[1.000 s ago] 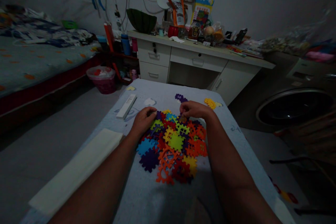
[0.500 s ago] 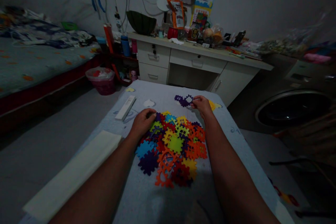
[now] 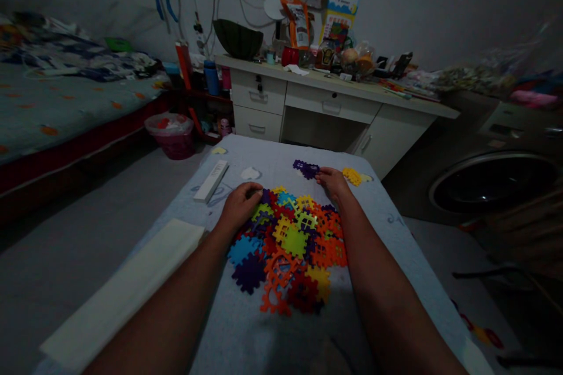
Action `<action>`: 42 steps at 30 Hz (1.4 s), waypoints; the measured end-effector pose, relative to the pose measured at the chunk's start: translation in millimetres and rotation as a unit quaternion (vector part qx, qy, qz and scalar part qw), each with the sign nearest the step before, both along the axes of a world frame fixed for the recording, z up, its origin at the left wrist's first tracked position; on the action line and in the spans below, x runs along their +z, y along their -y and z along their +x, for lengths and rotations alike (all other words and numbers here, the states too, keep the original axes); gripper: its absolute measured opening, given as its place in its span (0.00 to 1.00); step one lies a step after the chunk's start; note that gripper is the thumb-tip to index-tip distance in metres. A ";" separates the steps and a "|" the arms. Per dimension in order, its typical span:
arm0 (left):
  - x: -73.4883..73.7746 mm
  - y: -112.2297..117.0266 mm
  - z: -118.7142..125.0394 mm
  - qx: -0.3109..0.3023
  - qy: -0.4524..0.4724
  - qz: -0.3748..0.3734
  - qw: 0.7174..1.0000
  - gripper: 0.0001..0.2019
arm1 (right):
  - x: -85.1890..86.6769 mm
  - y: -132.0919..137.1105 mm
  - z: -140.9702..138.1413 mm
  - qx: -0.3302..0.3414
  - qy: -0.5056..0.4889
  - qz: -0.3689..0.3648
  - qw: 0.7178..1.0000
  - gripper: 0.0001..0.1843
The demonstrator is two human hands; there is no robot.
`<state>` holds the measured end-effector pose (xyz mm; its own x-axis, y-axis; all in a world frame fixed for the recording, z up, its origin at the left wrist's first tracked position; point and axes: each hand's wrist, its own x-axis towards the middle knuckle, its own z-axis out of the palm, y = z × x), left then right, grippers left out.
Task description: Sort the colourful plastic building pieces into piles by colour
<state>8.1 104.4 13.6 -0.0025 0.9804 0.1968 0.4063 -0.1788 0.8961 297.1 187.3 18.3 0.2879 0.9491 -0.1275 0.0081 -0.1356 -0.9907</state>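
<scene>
A pile of colourful interlocking plastic tiles [image 3: 290,246] lies in the middle of a table covered with a pale blue cloth [image 3: 246,328]. My left hand [image 3: 240,205] rests at the pile's far left edge, fingers curled, thumb and fingertips closed on a purple tile [image 3: 266,195]. My right hand [image 3: 332,181] lies low just beyond the pile with its fingers loosely stretched and nothing in them. Its fingertips are right beside a small group of purple tiles [image 3: 307,169]. A yellow tile [image 3: 352,176] lies just to the right of that hand.
A white remote-like bar [image 3: 212,180] and a long white slab [image 3: 123,287] lie on the table's left side. Beyond stand a cluttered white desk [image 3: 334,99], a pink bin [image 3: 171,133], a bed [image 3: 53,105] at left and a washing machine [image 3: 497,179] at right.
My right hand left the pile with a purple tile, carried it to the purple group at the far side, let it go and drew back slightly. My left hand stayed put.
</scene>
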 end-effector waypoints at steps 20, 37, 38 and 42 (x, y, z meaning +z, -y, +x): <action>-4.3 -2.0 -1.2 -0.004 0.006 0.004 1.000 0.14 | 51.8 24.4 -1.0 0.432 0.266 -0.051 0.860 0.10; -10.0 -4.7 -2.0 -0.010 0.018 0.002 1.000 0.13 | 71.8 29.9 15.8 0.399 0.246 0.002 0.883 0.11; -10.8 -5.0 -2.4 -0.011 0.017 0.001 1.000 0.14 | 72.8 30.0 22.9 0.362 0.243 0.018 0.900 0.11; -13.8 -6.0 -4.1 -0.010 0.011 0.000 1.000 0.14 | 69.6 26.8 61.8 0.076 0.202 0.107 0.970 0.14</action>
